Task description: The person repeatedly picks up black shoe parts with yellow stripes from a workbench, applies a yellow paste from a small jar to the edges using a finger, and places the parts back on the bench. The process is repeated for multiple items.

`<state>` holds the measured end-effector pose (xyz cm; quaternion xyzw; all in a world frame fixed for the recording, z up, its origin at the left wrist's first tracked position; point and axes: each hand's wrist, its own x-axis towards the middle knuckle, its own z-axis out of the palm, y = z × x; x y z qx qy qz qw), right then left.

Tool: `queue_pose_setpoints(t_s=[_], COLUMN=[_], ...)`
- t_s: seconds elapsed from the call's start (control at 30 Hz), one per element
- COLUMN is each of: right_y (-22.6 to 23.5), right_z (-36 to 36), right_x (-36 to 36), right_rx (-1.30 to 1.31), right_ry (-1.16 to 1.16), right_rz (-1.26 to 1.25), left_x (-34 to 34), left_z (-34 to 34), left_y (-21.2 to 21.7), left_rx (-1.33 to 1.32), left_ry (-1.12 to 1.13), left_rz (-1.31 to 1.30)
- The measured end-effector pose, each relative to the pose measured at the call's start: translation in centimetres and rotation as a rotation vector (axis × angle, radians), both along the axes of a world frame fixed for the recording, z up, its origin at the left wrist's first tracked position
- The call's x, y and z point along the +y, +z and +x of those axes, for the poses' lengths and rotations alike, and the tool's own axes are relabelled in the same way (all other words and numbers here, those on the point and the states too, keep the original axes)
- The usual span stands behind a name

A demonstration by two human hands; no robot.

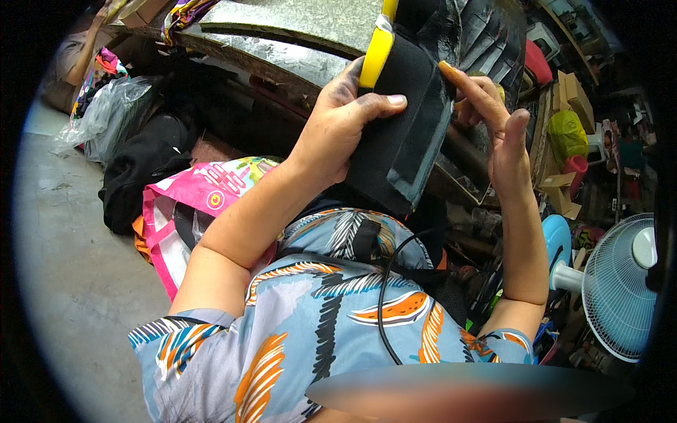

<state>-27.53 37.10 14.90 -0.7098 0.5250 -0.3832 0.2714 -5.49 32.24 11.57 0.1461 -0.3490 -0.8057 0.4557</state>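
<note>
My left hand [352, 113] grips a flat black panel [395, 130], its thumb lying across the face and its fingers behind. The panel is held tilted above my lap. A dark grey, slightly glossy band [421, 144] runs along its right and lower edges. At the top left of the panel is a bright yellow strip [377, 56], touching my left hand. My right hand [493, 106] is at the panel's right side, index fingertip on the edge, thumb apart and other fingers loosely curled. The index fingertip looks stained orange-brown.
A worn workbench [282, 32] stands ahead, with crumpled black sheet material [490, 42] at its right. Pink-and-white bag [211, 187], black cloth [151, 144] and clear plastic bag [113, 106] lie on the left. A fan [620, 282] and cardboard boxes [575, 102] are on the right. Another person's arm [88, 46] shows far left.
</note>
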Motion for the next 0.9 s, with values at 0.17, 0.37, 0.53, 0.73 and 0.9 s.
queue_pose_setpoints(t_s=[0.17, 0.37, 0.53, 0.73, 0.9], right_y=[-0.3, 1.1, 1.3, 0.4, 1.3], right_z=[0.8, 1.9, 1.3, 2.0, 2.0], right_x=[0.6, 2.8, 1.1, 1.1, 2.0], right_rx=[-0.197, 0.329, 0.115, 0.222, 0.402], right_ry=[0.092, 0.260, 0.176, 0.190, 0.297], right_rz=[0.167, -0.056, -0.091, -0.154, -0.236], left_x=[-0.9, -2.0, -1.6, -1.8, -2.2], left_z=[-0.3, -0.6, -0.8, -0.7, -0.7], left_y=[-0.6, -1.5, -1.5, -1.7, -2.2], left_rx=[-0.031, -0.069, -0.026, -0.052, -0.071], left_ry=[0.059, 0.148, 0.138, 0.168, 0.188], left_rz=[-0.037, -0.017, -0.083, -0.153, -0.120])
